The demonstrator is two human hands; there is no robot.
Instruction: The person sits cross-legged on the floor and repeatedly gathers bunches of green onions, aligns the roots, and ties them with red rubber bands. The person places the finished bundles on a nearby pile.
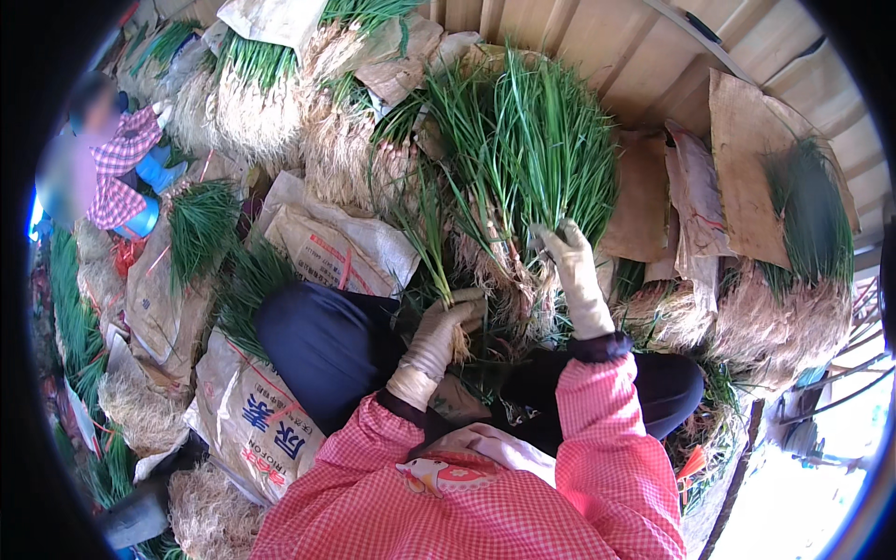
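Observation:
White work gloves cover both my hands. My left hand is closed around a small bunch of scallions, the leaves pointing up and away and the pale roots hanging below the fingers. My right hand reaches into a large heap of scallions in front of me, its fingertips pinching at the lower stalks. The grip itself is partly lost among the leaves. Between my hands, the roots and reddish stalk bases of the heap lie tangled. My dark-trousered knees are spread on either side.
Printed woven sacks lie to the left, with more scallion bundles among them. Root-out bundles stack along the back. Cardboard sheets and another bundle lean by the corrugated wall. A person in checked sleeves sits far left.

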